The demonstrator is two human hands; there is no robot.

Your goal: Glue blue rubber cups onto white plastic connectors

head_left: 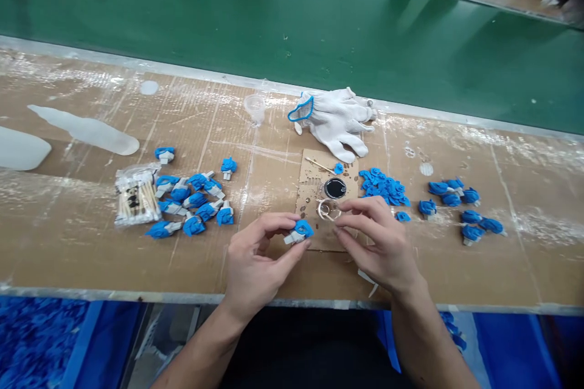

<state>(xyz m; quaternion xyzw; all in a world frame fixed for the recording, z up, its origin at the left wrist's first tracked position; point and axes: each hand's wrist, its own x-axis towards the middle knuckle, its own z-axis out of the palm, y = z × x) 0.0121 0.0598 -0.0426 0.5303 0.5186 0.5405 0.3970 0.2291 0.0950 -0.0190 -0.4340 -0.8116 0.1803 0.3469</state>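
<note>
My left hand (262, 255) pinches a small blue-and-grey plastic part (299, 231) between thumb and fingertips, its blue side turned up. My right hand (376, 240) has its fingertips closed on a thin pale stick, mostly hidden, over a small round ring-like dish (326, 210). Just beyond that dish, a small cup of black liquid (335, 188) stands on a stained cardboard piece (308, 194). A cotton swab (319, 164) and a little blue piece (338, 168) lie near its far edge. Right of the cardboard is a heap of small blue pieces (383, 186).
Several blue-and-grey parts (195, 199) lie left beside a bag of cotton swabs (135, 196); more blue parts (451, 199) lie right. White gloves (340, 118) rest behind the cardboard. A green surface (255, 18) runs along the far side. Blue bins sit below the table edge.
</note>
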